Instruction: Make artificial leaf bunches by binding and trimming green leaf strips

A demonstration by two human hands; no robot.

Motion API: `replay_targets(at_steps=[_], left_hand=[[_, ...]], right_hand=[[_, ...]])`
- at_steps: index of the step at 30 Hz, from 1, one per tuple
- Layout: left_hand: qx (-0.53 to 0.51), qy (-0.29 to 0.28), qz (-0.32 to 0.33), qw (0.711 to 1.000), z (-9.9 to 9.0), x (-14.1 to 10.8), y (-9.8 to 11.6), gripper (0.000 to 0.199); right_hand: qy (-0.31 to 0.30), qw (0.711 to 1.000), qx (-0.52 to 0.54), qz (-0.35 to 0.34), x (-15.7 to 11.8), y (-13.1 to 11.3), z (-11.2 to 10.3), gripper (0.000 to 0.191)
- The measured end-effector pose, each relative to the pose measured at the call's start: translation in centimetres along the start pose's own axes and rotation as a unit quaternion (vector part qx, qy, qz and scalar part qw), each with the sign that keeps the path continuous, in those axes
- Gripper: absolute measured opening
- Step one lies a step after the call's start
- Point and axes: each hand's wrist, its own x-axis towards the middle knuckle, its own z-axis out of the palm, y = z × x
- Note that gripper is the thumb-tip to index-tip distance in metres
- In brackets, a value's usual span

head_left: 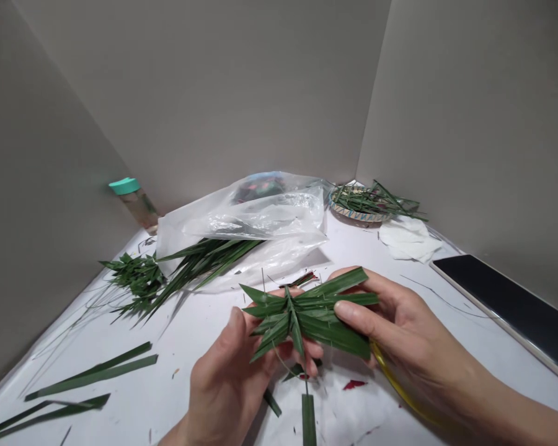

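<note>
A fan of folded green leaf strips (323, 310), joined along a braided centre rib, is held up over the white table. My left hand (235, 365) supports it from below and at its left side, its thumb raised beside the pointed tips and its fingers partly hidden under the leaves. My right hand (395, 322) pinches the right ends between thumb and fingers. A thin strand hangs below the piece. Under it, near the front edge, stands a leaf strip (309, 418). A yellow curved band (400, 387) shows beneath my right wrist.
A clear plastic bag (270, 217) with long leaves (209, 260) lies at the back. Folded leaf pieces (137, 279), a teal-lidded bottle (137, 201) and loose strips (93, 375) are left. A basket of leaf scraps (360, 214), tissues (409, 238) and a tablet (506, 310) are right.
</note>
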Motion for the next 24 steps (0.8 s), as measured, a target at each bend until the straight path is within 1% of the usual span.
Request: replay_targets(at_steps=[2,4,8,12,15,17,20,22,24], left_hand=[[0.020,-0.027,0.005,0.999,-0.1,-0.2,-0.2,0.048],[0.027,-0.036,0.006,0.999,-0.2,-0.2,-0.3,0.042],[0.041,-0.047,-0.019,0.998,-0.4,0.2,-0.4,0.033],[0.074,-0.072,-0.050,0.993,-0.5,0.7,-0.6,0.031],[0.087,-0.064,-0.066,0.992,-0.5,0.8,-0.7,0.029],[0.088,-0.048,-0.066,0.993,-0.5,0.9,-0.6,0.030],[0.074,-0.034,-0.055,0.995,-0.6,1.0,-0.3,0.025],[0.059,-0.031,-0.043,0.997,-0.5,1.0,-0.2,0.022],[0.053,-0.039,-0.029,0.997,-0.4,1.0,-0.2,0.021]], right_hand=[[-0.002,1.000,-0.024,-0.002,0.1,-0.2,0.0,0.017],[-0.004,0.999,-0.048,0.002,0.2,-0.4,0.1,0.019],[-0.007,0.998,-0.063,0.000,0.4,-0.6,0.2,0.020],[-0.011,0.998,-0.065,0.011,0.3,-0.4,0.1,0.023],[-0.033,0.999,-0.040,0.017,0.1,-0.2,-0.3,0.026],[-0.020,0.999,-0.029,0.007,0.1,-0.1,-0.7,0.028],[-0.008,1.000,-0.020,-0.003,0.2,-0.2,-0.9,0.032],[-0.018,1.000,-0.014,-0.003,0.4,-0.3,-0.7,0.033],[-0.038,0.999,-0.008,-0.001,0.6,-0.4,-0.3,0.028]])
